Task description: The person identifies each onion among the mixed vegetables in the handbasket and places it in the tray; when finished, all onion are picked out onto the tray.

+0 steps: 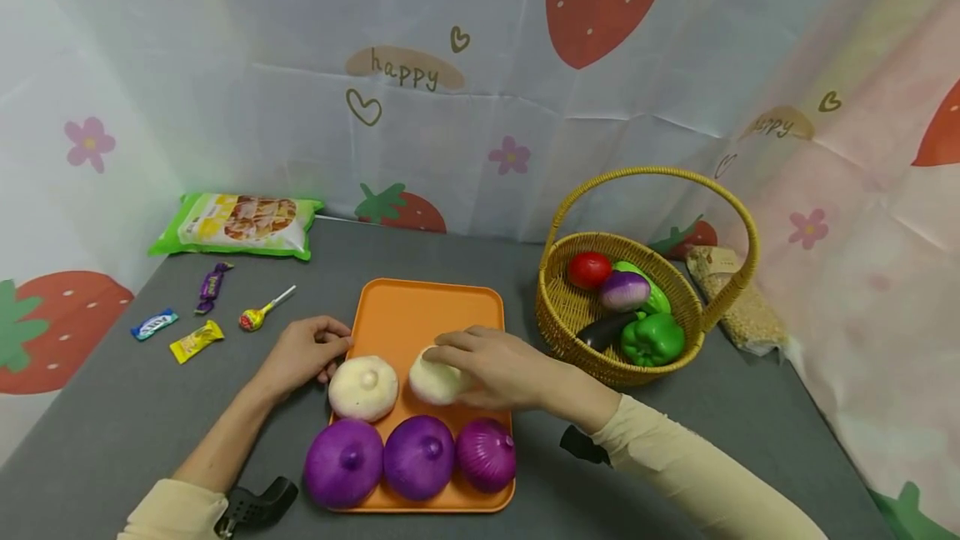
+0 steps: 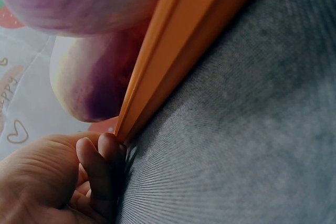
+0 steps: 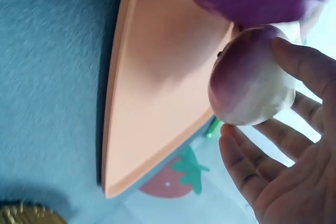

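Observation:
On the orange tray [image 1: 427, 307], my right hand [image 1: 491, 365] grips a white-and-purple turnip [image 3: 252, 77], its thumb on one side and fingertips on the other. Its purple half shows in the right wrist view; from the head only the pale part of the turnip [image 1: 435, 380] is seen. Left of it sits a second turnip [image 1: 363, 388]. My left hand [image 1: 303, 352] holds the tray's left rim with bent fingers, seen close in the left wrist view. Along the near end of the tray lie a large purple onion [image 1: 345, 463], another onion [image 1: 418, 457] and a smaller onion [image 1: 486, 454].
At the right stands a wicker basket [image 1: 551, 307] of vegetables, its handle arching high. Behind it leans a bag of grains [image 1: 738, 307]. Several candies, including a lollipop [image 1: 253, 319], lie at the left, with a green snack bag [image 1: 240, 226] by the curtain.

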### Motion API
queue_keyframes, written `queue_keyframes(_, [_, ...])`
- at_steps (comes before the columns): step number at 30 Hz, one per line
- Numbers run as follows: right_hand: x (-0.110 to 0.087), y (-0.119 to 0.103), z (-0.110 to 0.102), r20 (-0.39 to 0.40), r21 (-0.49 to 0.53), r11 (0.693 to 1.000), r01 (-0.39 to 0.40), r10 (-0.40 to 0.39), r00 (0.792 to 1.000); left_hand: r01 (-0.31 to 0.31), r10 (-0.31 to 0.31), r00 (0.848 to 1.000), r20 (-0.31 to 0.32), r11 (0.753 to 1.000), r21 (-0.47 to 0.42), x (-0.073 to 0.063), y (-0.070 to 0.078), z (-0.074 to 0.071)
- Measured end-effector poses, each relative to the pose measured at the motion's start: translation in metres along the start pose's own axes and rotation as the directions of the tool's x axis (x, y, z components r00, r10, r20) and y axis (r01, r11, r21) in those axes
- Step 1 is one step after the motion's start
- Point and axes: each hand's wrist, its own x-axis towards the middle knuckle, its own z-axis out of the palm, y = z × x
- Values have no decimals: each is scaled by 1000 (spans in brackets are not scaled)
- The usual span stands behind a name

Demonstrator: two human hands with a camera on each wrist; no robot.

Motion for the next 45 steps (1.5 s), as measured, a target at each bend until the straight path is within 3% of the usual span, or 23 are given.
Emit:
queue_keyframes(4, [5,-5,6,68,39,999,22,-25,997,-2,2,1000,-1,1000,-13,-1,0,2])
queue_keyframes(8, [4,-8,6,115,97,995,-10,-1,993,-1,1,1000,4,1000,-24,-1,0,3])
queue_keyframes(30, [3,-8,4,90,74,994,-83,76,993,20,-20,1000,7,1000,-3,0,2,1])
queue_keyframes(45, [3,-6,5,82,68,996,-65,60,995,33,-33,999,5,999,-6,0,0,2])
